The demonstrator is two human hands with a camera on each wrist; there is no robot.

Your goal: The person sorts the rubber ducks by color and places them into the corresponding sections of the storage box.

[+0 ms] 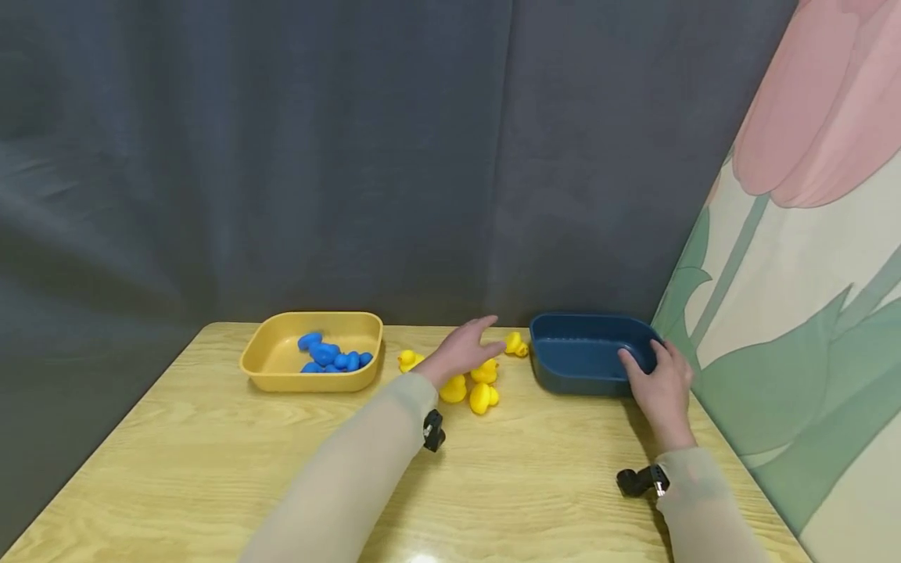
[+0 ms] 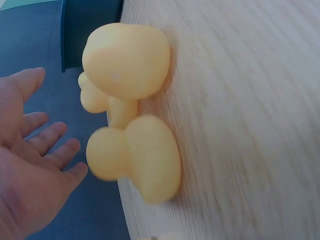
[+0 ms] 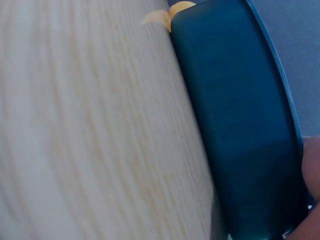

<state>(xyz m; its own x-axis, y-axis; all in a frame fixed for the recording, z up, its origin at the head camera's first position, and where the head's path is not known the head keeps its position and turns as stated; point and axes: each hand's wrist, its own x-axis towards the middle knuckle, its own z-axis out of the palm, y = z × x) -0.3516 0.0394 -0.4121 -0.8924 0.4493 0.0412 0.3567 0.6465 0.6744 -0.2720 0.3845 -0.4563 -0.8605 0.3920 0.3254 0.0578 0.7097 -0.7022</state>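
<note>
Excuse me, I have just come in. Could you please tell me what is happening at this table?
A person is working with both bare hands. The right hand grips the right end of the dark blue tray. The left hand reaches over the yellow toy ducks, fingers open, holding nothing. The ducks lie on the table between the two trays; blue toys lie in the yellow tray.

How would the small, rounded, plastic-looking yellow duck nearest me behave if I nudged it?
The yellow duck would probably roll or tip, given its bulbous curves. Its smooth surface may be slippery, and its small size suggests little weight.
</note>
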